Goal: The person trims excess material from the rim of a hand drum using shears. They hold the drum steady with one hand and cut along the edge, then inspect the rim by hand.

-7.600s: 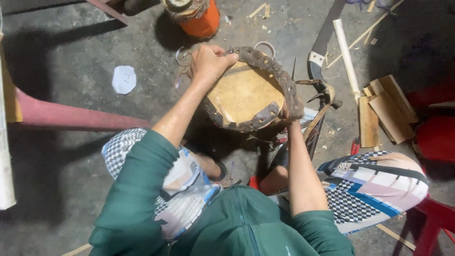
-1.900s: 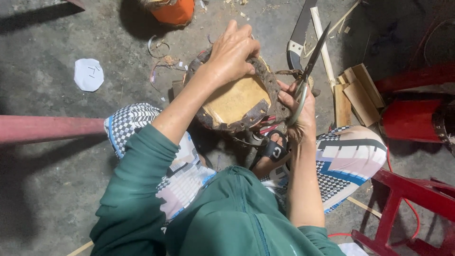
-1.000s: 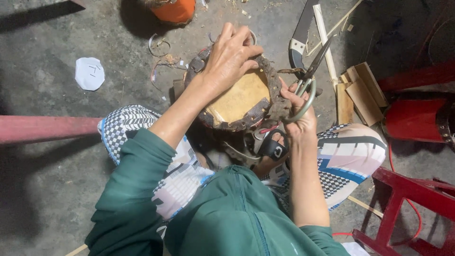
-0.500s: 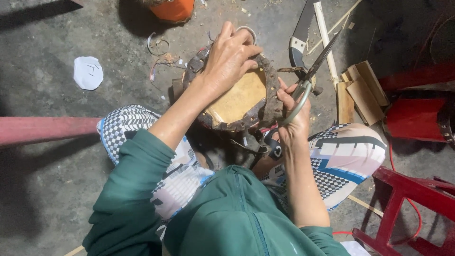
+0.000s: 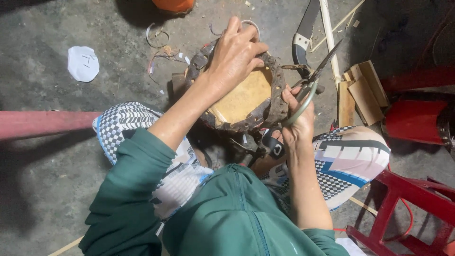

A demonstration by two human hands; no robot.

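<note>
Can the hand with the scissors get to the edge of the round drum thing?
Probably yes. The right hand holds the scissors right beside the drum's dark laced edge, with nothing between them. The left hand covers only the far top part.

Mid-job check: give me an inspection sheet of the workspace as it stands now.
Surface: grey concrete floor, scuffed.
Job's things: small round drum with tan skin and dark laced rim; scissors, blades pointing up-right.
Clutter: white paper disc, wood pieces, curled strips, saw.
Hands: left hand on drum's top rim; right hand holds scissors at drum's right edge.
Cables: thin red cord by stool.
Surroundings: red stool, red beam, orange container.
</note>
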